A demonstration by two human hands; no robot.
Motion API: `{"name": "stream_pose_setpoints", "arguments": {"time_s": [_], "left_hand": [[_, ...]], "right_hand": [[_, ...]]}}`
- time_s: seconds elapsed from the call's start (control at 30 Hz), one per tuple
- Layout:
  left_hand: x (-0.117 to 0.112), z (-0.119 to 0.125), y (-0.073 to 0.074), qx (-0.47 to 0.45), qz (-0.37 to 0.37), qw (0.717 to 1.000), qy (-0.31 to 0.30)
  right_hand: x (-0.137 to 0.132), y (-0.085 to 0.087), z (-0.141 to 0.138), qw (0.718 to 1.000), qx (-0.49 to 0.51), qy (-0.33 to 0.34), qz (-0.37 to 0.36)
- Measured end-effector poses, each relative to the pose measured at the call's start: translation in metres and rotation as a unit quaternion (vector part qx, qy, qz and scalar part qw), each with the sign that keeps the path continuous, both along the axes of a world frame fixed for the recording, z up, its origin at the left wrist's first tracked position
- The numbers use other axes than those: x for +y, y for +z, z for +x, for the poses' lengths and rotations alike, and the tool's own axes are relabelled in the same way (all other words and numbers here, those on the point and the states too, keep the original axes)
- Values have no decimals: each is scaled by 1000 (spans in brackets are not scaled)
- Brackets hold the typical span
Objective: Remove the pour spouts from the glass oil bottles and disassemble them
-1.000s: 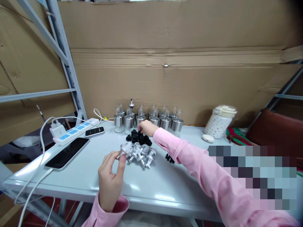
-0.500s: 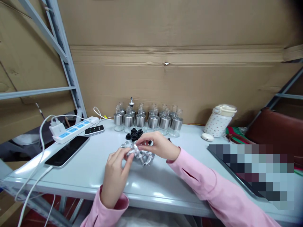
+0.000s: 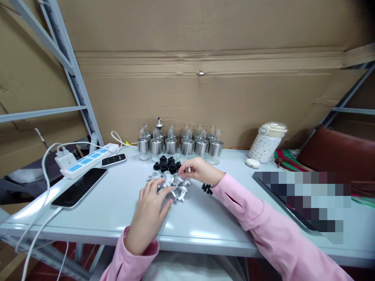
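Observation:
My left hand rests over the near side of a heap of silver metal spouts on the table, with its fingers curled on one of them. My right hand is at the far side of the heap, its fingertips pinched on a small silver part. Several black rubber stoppers lie just behind the heap. A few small black pieces lie under my right wrist. Behind them stands a row of glass bottles with steel bands; one carries a spout.
At the left lie a phone, a small black device and a white power strip with cables. A dotted white flask and a white puck stand at right. Cardboard sheets and metal shelving frame the back.
My right hand came back from the black stoppers to the spout heap. My left hand, which held a spout up, lowered onto the heap. The camera shifted slightly.

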State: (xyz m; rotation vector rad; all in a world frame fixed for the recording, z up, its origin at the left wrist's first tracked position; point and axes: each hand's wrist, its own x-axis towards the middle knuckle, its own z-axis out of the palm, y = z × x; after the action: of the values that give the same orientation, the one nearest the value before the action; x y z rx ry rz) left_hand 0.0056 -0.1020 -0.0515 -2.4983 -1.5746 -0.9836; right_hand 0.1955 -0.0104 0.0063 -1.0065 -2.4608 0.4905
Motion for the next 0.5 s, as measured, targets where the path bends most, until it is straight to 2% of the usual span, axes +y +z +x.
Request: {"name": "stream_pose_setpoints", "arguments": {"time_s": [0.13,0.3,0.5], "left_hand": [[3,-2,-7,-14,-11,1000,11],[5,-2,-15,-26,-47,997,49],[5,-2,-14,-25,-78,995,57]], "right_hand": [[-2,-2,-4,1000,-12,5,-14],[-5,-4,9,999,-30,-13,8],[-6,-15,13,995,-97,-6,-20]]}}
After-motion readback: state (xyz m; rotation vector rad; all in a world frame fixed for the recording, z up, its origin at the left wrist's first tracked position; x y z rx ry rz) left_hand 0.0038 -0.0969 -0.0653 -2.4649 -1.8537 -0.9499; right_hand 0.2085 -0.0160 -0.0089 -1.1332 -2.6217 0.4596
